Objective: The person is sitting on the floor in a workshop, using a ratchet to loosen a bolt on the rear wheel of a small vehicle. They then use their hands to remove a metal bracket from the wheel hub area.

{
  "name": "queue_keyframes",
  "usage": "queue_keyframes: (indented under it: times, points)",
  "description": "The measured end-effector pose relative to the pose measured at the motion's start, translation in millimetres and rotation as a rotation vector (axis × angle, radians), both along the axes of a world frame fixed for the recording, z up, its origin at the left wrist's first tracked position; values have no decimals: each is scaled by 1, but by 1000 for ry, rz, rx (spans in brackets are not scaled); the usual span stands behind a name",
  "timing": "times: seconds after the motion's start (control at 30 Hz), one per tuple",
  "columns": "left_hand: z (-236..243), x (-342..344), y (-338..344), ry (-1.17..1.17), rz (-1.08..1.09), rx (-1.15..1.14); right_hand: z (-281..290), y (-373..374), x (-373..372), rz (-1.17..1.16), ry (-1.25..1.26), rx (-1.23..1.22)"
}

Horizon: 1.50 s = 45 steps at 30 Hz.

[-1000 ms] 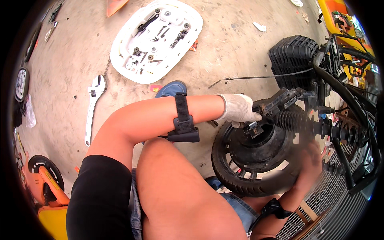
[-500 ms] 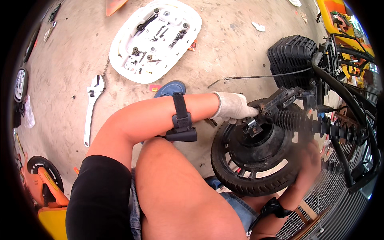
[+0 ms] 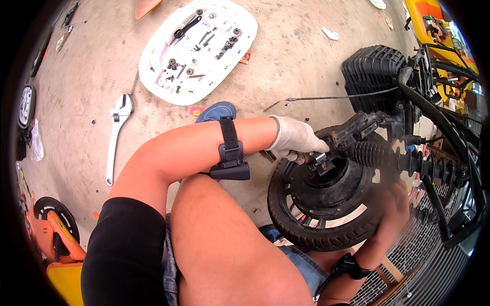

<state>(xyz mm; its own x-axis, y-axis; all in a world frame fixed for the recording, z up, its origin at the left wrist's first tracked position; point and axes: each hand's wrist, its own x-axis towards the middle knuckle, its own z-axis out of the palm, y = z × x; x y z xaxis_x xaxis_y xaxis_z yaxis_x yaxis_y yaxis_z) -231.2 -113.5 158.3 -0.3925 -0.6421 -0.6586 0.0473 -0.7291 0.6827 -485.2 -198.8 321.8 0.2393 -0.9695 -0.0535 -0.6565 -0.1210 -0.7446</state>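
The gloved left hand (image 3: pixel 296 137) pinches a small metal bracket (image 3: pixel 320 161) at the hub of the wheel (image 3: pixel 326 204); the bare right hand (image 3: pixel 395 209) cups the tyre's far edge. Wheel unmounted, bolts lying in the white tray (image 3: pixel 153 61): reassembly looks barely underway.

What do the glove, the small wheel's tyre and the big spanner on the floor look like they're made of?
The glove on the left hand looks like white knitted fabric, with a ribbed cuff. The tyre looks like matt black rubber, with moulded tread grooves. The spanner looks like bright metal, probably plated steel, judging by its silvery sheen.
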Motion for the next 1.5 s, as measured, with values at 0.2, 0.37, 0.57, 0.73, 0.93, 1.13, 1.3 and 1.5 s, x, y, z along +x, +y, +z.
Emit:
queue_keyframes:
  times: [0.2, 0.37, 0.57, 0.73, 0.93, 1.13, 1.3, 1.5]
  points:
    - [-15, -6, -6, 218, 68, 131, 0, -2, -2, 20, 11, 2]
    - [-16, -7, -2, 204, 100, 135, 1, 1, 2, 12, 13, 13]
    - [19, 5, 2, 4, -15, 59, 1, 0, -1, -2, -8, 33]
    - [10, -1, 1, 116, 51, 66, 0, 0, -1, -2, -2, 6]
    - [-10, -12, -2, 192, 94, 101, -1, -2, -3, 8, 12, 8]
    - [-7, -11, -2, 151, 70, 76, -1, -2, -4, -2, -2, -4]
    - [-4, -10, 4, 18, 36, -28, -2, -3, -4, 12, -23, 11]
    - [-12, 17, -1, -213, -177, -253, -1, -2, -4, 17, 3, 8]
